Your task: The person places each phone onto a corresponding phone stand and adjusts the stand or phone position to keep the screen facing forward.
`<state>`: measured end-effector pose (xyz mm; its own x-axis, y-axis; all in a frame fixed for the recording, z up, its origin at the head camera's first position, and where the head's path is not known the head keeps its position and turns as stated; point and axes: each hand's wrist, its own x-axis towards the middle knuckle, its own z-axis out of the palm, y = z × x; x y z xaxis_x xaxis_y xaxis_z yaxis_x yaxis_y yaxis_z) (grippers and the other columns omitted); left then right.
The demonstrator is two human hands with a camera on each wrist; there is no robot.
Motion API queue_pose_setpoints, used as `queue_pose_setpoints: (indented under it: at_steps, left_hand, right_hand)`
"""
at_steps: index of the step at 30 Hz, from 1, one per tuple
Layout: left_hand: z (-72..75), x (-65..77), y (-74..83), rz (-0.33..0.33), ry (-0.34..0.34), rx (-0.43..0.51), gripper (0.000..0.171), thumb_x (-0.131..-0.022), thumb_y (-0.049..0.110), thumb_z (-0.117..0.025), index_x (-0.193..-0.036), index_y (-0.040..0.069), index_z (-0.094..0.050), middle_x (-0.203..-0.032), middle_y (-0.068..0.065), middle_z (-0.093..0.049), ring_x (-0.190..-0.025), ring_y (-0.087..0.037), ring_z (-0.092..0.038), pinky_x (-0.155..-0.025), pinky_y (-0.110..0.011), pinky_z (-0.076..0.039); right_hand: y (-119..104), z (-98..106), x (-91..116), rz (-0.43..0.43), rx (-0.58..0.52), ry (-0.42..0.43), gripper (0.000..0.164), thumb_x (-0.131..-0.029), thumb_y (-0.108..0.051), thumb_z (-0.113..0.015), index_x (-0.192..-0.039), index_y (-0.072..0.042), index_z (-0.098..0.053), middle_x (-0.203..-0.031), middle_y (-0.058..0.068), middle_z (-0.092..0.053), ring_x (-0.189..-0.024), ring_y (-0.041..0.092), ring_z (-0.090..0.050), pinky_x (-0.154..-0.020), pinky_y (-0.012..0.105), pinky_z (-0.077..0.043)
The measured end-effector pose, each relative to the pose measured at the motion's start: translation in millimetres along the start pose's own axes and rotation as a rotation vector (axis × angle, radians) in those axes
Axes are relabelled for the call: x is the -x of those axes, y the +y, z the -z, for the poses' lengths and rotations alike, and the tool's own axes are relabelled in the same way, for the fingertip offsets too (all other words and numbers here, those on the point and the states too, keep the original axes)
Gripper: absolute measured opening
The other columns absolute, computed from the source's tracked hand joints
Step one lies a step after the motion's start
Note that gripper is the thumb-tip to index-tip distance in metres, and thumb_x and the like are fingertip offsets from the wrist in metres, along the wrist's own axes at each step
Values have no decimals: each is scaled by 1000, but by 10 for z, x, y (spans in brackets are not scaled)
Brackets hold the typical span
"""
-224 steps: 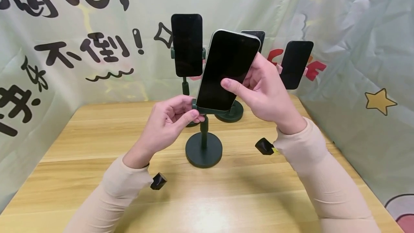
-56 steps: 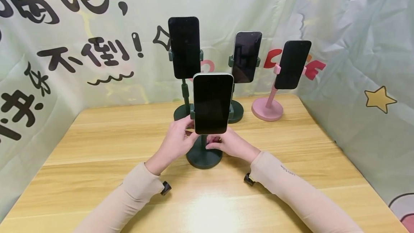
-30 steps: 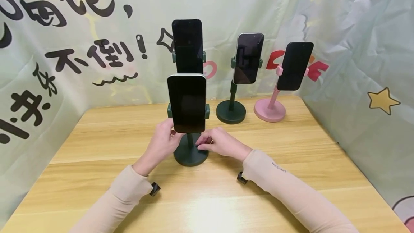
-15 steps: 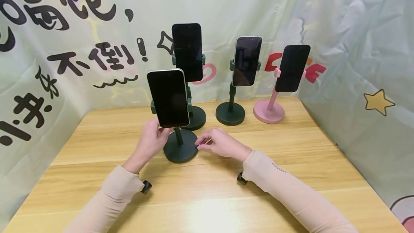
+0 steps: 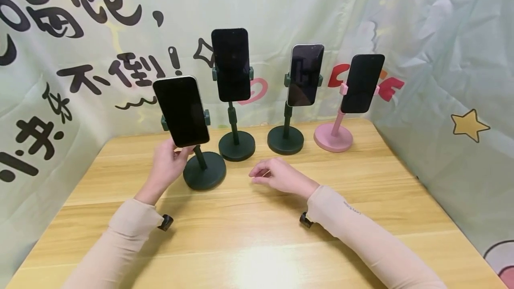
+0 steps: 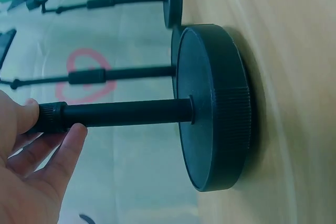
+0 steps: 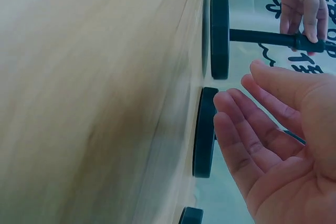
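My left hand (image 5: 167,164) grips the pole of a dark green phone stand (image 5: 205,171) just under its clamp. The collar of that pole (image 6: 50,116) lies between thumb and fingers in the left wrist view. A phone (image 5: 181,111) with a pale frame and black screen sits in the clamp, leaning left with the stand. The round base (image 6: 215,108) is close over the table, a shadow beside it. My right hand (image 5: 281,175) holds nothing; its fingers are loosely bent, right of the stand. In the right wrist view the palm (image 7: 283,177) shows, with a gap between thumb and fingers.
Behind stand a green stand (image 5: 237,146) with a black phone (image 5: 230,64), another green stand (image 5: 285,140) with a silver-edged phone (image 5: 306,75), and a pink stand (image 5: 333,137) with a black phone (image 5: 362,84). A printed cloth (image 5: 168,3) rises behind the wooden table (image 5: 261,235).
The phone was set into the front stand's clamp. My left hand then carried that stand left and slightly back, tilting it. My right hand came away from the base.
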<state>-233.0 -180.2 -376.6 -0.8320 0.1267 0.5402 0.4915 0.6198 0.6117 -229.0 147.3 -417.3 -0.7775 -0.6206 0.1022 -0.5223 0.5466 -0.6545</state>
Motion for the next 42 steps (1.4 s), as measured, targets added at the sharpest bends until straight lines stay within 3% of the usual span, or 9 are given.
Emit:
queue_pose_setpoints:
  at_steps: [8, 12, 16, 23, 27, 30, 32, 35, 42]
  left_hand:
    - [176, -93, -226, 99, 52, -32, 13, -105, 5, -67, -115, -1, -73, -113, -24, -79, -94, -43, -80, -73, 2, -47]
    - [249, -126, -315, 156, 48, -61, 19, -107, 15, -66, -118, 2, -73, -117, -23, -79, -84, -4, -78, -72, 0, -46]
    - [293, -165, -423, 195, 42, -94, 23, -109, 23, -65, -121, 3, -71, -120, -22, -78, -77, 26, -56, -72, -2, -45]
    - [323, -227, -538, 254, 65, -140, 28, -109, 28, -66, -118, 2, -71, -119, -24, -78, -92, -28, -81, -73, -9, -45]
    - [348, -259, -606, 264, 76, -139, 30, -109, 29, -66, -119, 2, -70, -120, -25, -77, -81, -3, -76, -73, -10, -44]
    - [376, -282, -653, 261, 70, -138, 32, -109, 31, -65, -119, 1, -68, -120, -26, -77, -74, 23, -57, -75, -13, -44]
    - [397, -295, -681, 264, 65, -140, 33, -109, 32, -64, -119, 0, -68, -120, -27, -77, -72, 28, -50, -77, -14, -45]
    - [428, -315, -713, 271, 61, -152, 35, -110, 33, -64, -120, 0, -68, -120, -26, -77, -76, 22, -56, -80, -19, -47]
    - [478, -333, -757, 293, 48, -175, 39, -110, 37, -62, -124, 1, -68, -122, -24, -76, -104, -26, -76, -100, -50, -56]
  right_hand:
    - [72, 60, 52, -45, 1, -6, 19, -100, -19, -78, -116, -9, -81, -115, 2, -81, -104, 14, -76, -97, 34, -64]
    - [129, 90, 77, -43, 5, 2, 18, -100, -19, -78, -115, -9, -81, -114, 3, -81, -100, 12, -76, -95, 34, -64]
    - [175, 111, 93, -51, 8, 16, 18, -101, -18, -78, -115, -9, -81, -113, 3, -81, -99, 12, -77, -93, 34, -64]
    - [231, 157, 127, -74, 7, 20, 21, -100, -19, -78, -118, -8, -80, -114, 5, -82, -100, 14, -77, -92, 34, -64]
    - [251, 174, 144, -86, -2, 12, 22, -101, -19, -77, -120, -7, -79, -113, 3, -82, -100, 13, -76, -96, 37, -64]
    - [265, 191, 169, -99, -11, 10, 22, -101, -18, -77, -120, -7, -78, -111, 1, -82, -100, 13, -76, -96, 38, -64]
    - [278, 203, 186, -105, -16, 13, 22, -101, -17, -77, -120, -6, -78, -110, 1, -81, -100, 14, -76, -96, 38, -64]
    - [301, 221, 206, -113, -20, 28, 21, -101, -16, -77, -120, -6, -77, -109, 1, -81, -100, 14, -76, -96, 37, -64]
    - [407, 297, 269, -146, -30, 54, 23, -101, -15, -76, -121, -4, -76, -108, 2, -80, -100, 14, -74, -97, 38, -62]
